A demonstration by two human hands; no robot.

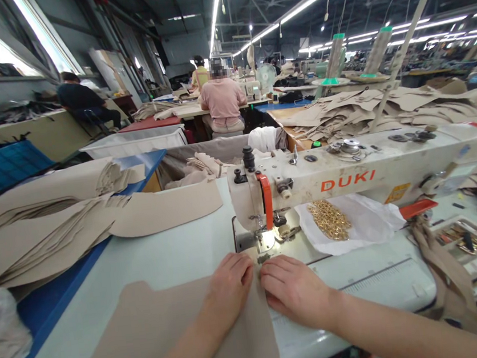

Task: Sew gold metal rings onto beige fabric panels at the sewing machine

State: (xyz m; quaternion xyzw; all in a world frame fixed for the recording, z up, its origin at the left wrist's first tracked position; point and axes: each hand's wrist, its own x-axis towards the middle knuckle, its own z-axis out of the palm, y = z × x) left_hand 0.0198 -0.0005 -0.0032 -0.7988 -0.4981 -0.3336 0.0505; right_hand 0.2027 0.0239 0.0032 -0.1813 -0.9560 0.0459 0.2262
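Observation:
A flat beige fabric piece (152,327) lies on the pale sewing table (177,249) in front of me. My left hand (228,286) presses down on it, fingers pointing toward the needle. My right hand (294,288) rests beside it on the fabric's right edge, fingers curled down. Both hands sit just in front of the presser foot (266,239) of the white DUKI sewing machine (350,180), under its lit work lamp.
A white sheet with a pile of small gold metal rings (330,219) lies under the machine arm. Stacks of beige cut pieces (45,224) fill the left side. A tray of small tools (465,239) sits at right. A person in pink (223,103) sits ahead.

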